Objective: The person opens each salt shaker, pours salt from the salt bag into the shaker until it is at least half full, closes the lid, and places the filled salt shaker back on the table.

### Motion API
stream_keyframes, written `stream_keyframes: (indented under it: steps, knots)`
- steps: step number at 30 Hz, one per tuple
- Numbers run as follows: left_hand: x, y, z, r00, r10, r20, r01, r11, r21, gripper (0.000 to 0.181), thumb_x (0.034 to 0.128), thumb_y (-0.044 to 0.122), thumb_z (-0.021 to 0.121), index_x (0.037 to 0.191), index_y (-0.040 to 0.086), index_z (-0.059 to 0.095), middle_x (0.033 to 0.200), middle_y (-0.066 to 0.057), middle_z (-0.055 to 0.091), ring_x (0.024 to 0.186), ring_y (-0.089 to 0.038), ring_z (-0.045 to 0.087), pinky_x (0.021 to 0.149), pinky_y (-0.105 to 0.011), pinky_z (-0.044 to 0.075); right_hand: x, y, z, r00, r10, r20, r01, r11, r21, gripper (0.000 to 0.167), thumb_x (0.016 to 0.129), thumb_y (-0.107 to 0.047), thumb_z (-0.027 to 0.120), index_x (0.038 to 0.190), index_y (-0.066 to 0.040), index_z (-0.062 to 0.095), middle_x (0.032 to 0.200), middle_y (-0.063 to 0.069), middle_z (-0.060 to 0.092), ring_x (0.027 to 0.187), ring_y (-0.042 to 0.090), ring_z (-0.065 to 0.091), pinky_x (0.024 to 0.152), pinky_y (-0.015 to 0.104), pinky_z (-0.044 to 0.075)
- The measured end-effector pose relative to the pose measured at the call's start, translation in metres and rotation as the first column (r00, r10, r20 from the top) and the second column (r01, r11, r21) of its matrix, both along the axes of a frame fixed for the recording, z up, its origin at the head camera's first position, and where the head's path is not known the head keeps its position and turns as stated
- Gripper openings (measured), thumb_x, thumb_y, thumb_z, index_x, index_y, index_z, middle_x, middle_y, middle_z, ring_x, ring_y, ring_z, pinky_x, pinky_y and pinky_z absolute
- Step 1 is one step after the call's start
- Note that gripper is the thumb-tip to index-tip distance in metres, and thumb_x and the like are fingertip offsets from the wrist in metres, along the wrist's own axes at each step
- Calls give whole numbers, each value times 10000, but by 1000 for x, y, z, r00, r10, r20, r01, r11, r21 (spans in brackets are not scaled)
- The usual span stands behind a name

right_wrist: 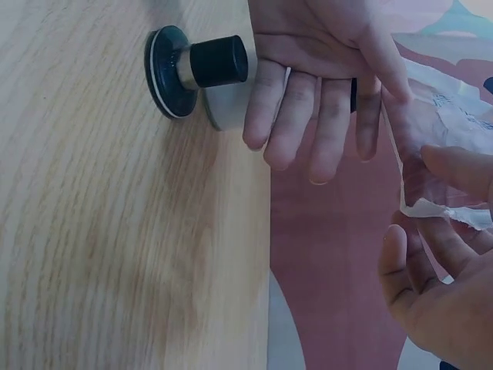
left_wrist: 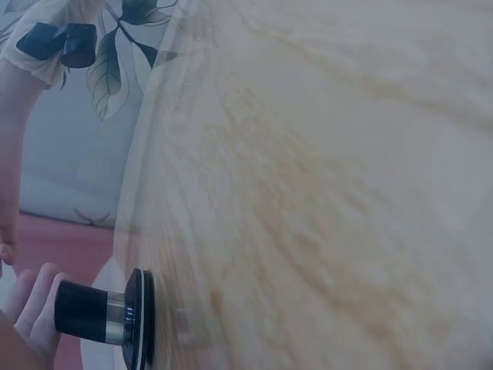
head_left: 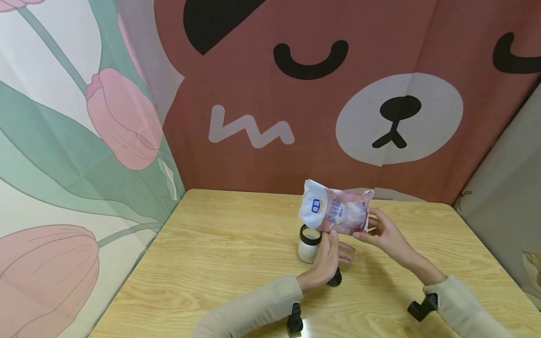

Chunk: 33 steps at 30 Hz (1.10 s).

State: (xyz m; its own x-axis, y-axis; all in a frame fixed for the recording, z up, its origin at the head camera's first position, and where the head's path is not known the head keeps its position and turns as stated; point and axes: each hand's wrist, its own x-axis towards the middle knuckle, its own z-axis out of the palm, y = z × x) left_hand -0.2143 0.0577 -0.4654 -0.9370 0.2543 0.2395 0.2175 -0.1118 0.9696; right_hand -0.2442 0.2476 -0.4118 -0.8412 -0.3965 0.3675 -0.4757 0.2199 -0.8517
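Observation:
A pink and white plastic bag of salt (head_left: 338,213) is held above the table, lying sideways with its printed front toward me. My right hand (head_left: 386,237) pinches its right end between thumb and fingers, as the right wrist view also shows. Under the bag, my left hand (head_left: 324,260) touches its lower edge with the thumb, its other fingers stretched out straight. Just behind the left hand stands a jar (head_left: 306,251) with a black rim and pale contents. A black-knobbed lid (right_wrist: 171,73) rests on the table beside the jar, partly hidden by the left hand in the head view.
The wooden table (head_left: 203,253) carries the jar and the lid. At its far edge hangs a cloth printed with a bear face (head_left: 253,164), and a tulip-printed cloth (head_left: 84,188) hangs at the left. Both sleeves bear black wrist devices.

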Motion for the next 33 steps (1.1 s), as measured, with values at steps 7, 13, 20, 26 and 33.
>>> stream_keyframes:
  steps: [7,13,20,26,33]
  knots:
    - [0,0,0,1000,9,13,-9,1000,-6,400,1106,377,162,1226,58,371,958,-197,702,800,-359,716,709,-362,601,3,2,-5,998,32,46,-31,999,-22,497,921,34,669,1328,22,383,1047,95,680,851,174,645,732,277,568]
    - [0,-1,-1,1000,8,-1,-8,1000,-2,394,1108,364,161,1283,68,353,964,-210,697,803,-408,704,697,-359,602,3,7,-9,995,48,89,-46,999,-25,438,965,-7,627,1328,-29,383,1079,79,698,905,148,659,761,282,560]
    - [-1,-1,0,1000,4,-10,-4,1000,-10,390,1109,359,157,1273,69,360,1018,-270,673,814,-418,701,695,-343,601,3,12,-11,1000,13,22,-13,1000,24,448,1020,-39,537,1430,-2,360,1137,-3,663,847,186,655,670,339,548]
    - [1,-2,1,999,49,-1,-49,997,-56,396,1109,364,180,1326,81,353,1079,-164,646,795,-334,718,692,-342,601,4,17,-14,999,-25,20,22,995,94,285,1042,-85,511,1293,50,494,1031,99,666,806,193,640,684,349,550]
    - [0,0,3,996,77,-34,-78,996,-41,358,1114,328,202,1247,51,386,1051,-170,633,787,-297,724,677,-297,596,5,23,-15,998,-53,38,47,987,153,227,1057,-122,490,1066,69,611,900,187,664,743,208,626,683,315,535]
